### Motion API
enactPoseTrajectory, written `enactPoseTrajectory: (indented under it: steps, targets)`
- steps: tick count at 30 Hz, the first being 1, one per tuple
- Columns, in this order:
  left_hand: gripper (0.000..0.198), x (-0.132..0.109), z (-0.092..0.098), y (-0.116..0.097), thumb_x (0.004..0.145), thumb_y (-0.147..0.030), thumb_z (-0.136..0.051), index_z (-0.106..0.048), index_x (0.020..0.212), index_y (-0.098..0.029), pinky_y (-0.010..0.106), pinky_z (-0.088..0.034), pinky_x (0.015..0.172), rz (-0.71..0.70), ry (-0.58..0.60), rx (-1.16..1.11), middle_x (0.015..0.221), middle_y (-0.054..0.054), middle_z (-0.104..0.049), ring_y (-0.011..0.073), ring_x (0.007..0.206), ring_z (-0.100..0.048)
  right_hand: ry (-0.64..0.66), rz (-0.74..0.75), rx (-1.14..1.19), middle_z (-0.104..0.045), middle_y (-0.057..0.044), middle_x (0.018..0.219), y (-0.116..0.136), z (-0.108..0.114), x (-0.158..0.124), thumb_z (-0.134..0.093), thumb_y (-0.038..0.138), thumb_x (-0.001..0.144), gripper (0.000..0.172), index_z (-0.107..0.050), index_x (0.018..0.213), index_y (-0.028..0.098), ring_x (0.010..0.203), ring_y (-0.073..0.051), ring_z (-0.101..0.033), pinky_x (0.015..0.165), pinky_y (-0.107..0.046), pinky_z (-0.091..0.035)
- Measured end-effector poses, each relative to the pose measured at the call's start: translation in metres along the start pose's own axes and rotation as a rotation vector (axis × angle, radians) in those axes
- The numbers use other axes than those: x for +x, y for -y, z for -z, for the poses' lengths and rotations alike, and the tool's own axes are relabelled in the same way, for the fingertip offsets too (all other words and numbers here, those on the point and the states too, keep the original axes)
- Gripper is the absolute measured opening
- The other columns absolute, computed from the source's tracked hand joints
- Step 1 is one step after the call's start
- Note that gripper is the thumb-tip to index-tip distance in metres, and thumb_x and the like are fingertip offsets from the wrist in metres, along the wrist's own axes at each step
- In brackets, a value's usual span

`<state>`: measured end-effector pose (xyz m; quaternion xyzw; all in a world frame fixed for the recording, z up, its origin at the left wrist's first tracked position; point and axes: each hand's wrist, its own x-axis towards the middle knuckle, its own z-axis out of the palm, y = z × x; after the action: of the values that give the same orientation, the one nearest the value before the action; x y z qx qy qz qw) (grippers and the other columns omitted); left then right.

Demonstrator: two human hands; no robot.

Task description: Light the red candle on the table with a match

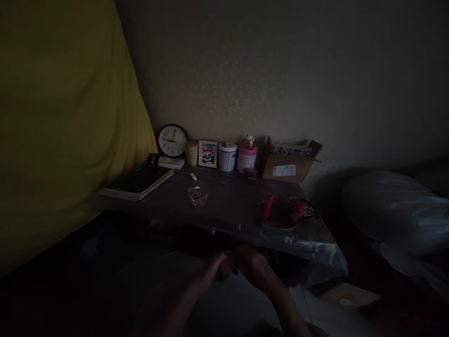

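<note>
In the dim light, my left hand [213, 267] is closed around a small reddish-brown box [226, 267], held below the near edge of the table. Close against it, my right hand [251, 263] has its fingers drawn together at the box's upper right. Whatever those fingers pinch, if anything, is too dark to make out. On the table beyond the hands lies a similar small box pack [197, 197] in torn clear wrap. Two red candles [268, 206] stand in a dark red tray [280, 220], beside a round dish [308, 211] of thin pale sticks.
A plastic-covered table [224, 201] stands against the wall. Along its back are a clock [173, 140], a panda picture [208, 153], two tubs [228, 157] and an open carton [287, 166]. A thick book [138, 182] lies left; bulging plastic bags [396, 210] sit right.
</note>
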<state>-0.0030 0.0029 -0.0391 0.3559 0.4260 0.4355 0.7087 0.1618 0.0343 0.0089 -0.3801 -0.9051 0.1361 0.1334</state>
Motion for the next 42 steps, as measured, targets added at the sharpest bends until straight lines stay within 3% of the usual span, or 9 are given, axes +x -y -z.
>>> enactPoseTrajectory:
  steps: [9, 20, 27, 34, 39, 42]
  targets:
    - [0.047, 0.002, 0.001, 0.003, 0.073, -0.053, -0.045, -0.067, 0.090, -0.016, 0.026, -0.022, 0.048, -0.012, 0.007, 0.013, 0.068, 0.005, -0.065, 0.0136, 0.052, -0.046, -0.001, -0.024, 0.024, -0.061, -0.003, 0.078, 0.000, -0.001, 0.000, -0.040, 0.017, 0.089, 0.021, -0.058, 0.078, 0.017, 0.067, -0.011, -0.055, 0.060, -0.021, -0.036]
    - [0.038, -0.002, -0.002, -0.004, 0.076, -0.047, -0.044, -0.068, 0.079, -0.017, 0.026, -0.025, 0.050, -0.015, -0.019, 0.019, 0.064, 0.004, -0.065, 0.0126, 0.048, -0.044, -0.021, 0.003, 0.057, -0.061, -0.003, 0.081, -0.001, -0.001, -0.001, -0.041, 0.016, 0.087, 0.015, -0.056, 0.083, 0.018, 0.072, -0.013, -0.057, 0.064, -0.022, -0.039]
    - [0.040, -0.003, -0.008, -0.010, 0.071, -0.051, -0.051, -0.068, 0.079, -0.017, 0.028, -0.031, 0.054, -0.051, -0.028, 0.002, 0.065, 0.005, -0.066, 0.0200, 0.064, -0.056, -0.031, -0.018, 0.034, -0.061, -0.004, 0.081, -0.007, -0.006, -0.002, -0.042, 0.015, 0.086, 0.015, -0.056, 0.082, 0.016, 0.072, -0.014, -0.057, 0.064, -0.023, -0.041]
    - [0.038, 0.003, -0.012, -0.008, 0.067, -0.051, -0.057, -0.069, 0.080, -0.018, 0.034, -0.041, 0.072, -0.156, -0.045, -0.061, 0.070, 0.005, -0.069, 0.0219, 0.072, -0.061, -0.048, 0.017, 0.130, -0.061, -0.001, 0.081, -0.003, 0.003, -0.002, -0.040, 0.014, 0.088, 0.023, -0.060, 0.077, 0.019, 0.074, -0.012, -0.058, 0.068, -0.021, -0.041]
    - [0.035, 0.001, -0.013, -0.011, 0.067, -0.050, -0.061, -0.070, 0.076, -0.017, 0.037, -0.043, 0.076, -0.188, -0.100, -0.053, 0.068, 0.006, -0.070, 0.0254, 0.078, -0.063, -0.110, 0.024, 0.199, -0.061, 0.001, 0.080, 0.001, 0.007, -0.002, -0.046, 0.008, 0.082, 0.020, -0.060, 0.075, 0.020, 0.073, -0.011, -0.058, 0.067, -0.020, -0.040]
    - [0.031, -0.003, -0.011, -0.014, 0.067, -0.047, -0.063, -0.071, 0.078, -0.019, 0.037, -0.044, 0.080, -0.201, -0.144, -0.042, 0.079, 0.007, -0.072, 0.0275, 0.088, -0.063, -0.125, 0.022, 0.229, -0.062, 0.001, 0.081, 0.001, 0.008, -0.002, -0.046, 0.007, 0.080, 0.021, -0.061, 0.074, 0.020, 0.073, -0.011, -0.058, 0.067, -0.020, -0.041]
